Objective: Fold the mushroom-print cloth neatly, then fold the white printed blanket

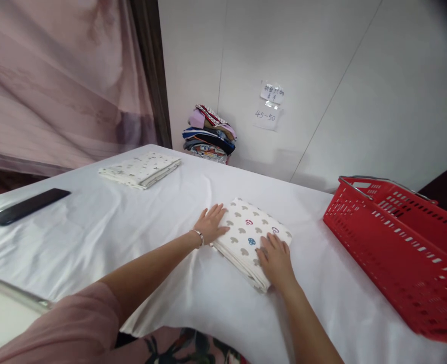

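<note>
A folded white cloth with a mushroom print (251, 230) lies on the white-covered table (94, 227). My left hand (211, 223), with a bracelet at the wrist, rests flat on the cloth's left edge, fingers stretched out. My right hand (274, 259) lies flat on the cloth's near right corner, fingers spread. Neither hand grips anything.
A second folded patterned cloth (140, 169) lies at the table's far left. A dark flat object (24, 206) sits near the left edge. A red plastic basket (398, 242) stands on the right. A stack of folded clothes (209, 134) rests against the wall under paper notes (269, 106).
</note>
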A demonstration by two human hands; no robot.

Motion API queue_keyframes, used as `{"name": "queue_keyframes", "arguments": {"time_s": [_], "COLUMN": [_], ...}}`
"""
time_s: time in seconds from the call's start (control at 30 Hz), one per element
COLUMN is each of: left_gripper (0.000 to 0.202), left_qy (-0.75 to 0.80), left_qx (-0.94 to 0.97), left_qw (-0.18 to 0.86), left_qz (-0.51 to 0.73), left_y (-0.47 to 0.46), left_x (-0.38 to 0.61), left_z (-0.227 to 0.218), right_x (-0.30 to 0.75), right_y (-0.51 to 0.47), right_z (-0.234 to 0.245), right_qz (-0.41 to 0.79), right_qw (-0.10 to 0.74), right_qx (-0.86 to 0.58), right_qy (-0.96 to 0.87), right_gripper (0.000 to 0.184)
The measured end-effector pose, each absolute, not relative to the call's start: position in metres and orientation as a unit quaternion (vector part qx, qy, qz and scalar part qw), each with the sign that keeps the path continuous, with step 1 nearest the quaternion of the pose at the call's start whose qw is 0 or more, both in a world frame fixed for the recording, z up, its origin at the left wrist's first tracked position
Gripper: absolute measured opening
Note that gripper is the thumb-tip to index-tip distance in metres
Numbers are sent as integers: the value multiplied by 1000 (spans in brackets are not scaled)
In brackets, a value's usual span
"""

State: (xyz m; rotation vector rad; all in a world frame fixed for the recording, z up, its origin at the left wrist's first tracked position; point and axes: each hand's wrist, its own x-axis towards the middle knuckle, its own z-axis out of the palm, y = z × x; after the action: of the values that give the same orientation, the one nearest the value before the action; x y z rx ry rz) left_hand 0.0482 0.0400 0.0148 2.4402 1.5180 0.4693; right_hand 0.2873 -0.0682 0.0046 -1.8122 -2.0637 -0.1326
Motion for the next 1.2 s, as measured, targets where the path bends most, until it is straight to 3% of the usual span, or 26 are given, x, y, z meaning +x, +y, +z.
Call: {"name": "queue_keyframes", "arguments": {"time_s": [0.27,0.5,0.73,1.0,1.2], "left_gripper": [67,69,75,62,72], "left_qy": [529,510,518,583,661], "left_qx": [828,849,837,779,702], "left_qw": [171,87,166,188,234], "left_qz": [73,105,55,132,120], "left_y": [48,63,76,74,77], "left_x": [45,74,72,68,63], "left_z": [8,25,5,9,16], "right_x": [285,284,283,311,322], "right_y": [-66,-66,-67,-54,-47], "right_z": [1,4,4,-7,-19], "right_qz": [-28,-29,-12,48,167], "right_qw": [118,111,113,220,345], "right_qx": [-664,-668,-675,-758,-722], "right_qy": [-738,-735,-729,-613,-576], "right_gripper": [38,39,40,55,63]}}
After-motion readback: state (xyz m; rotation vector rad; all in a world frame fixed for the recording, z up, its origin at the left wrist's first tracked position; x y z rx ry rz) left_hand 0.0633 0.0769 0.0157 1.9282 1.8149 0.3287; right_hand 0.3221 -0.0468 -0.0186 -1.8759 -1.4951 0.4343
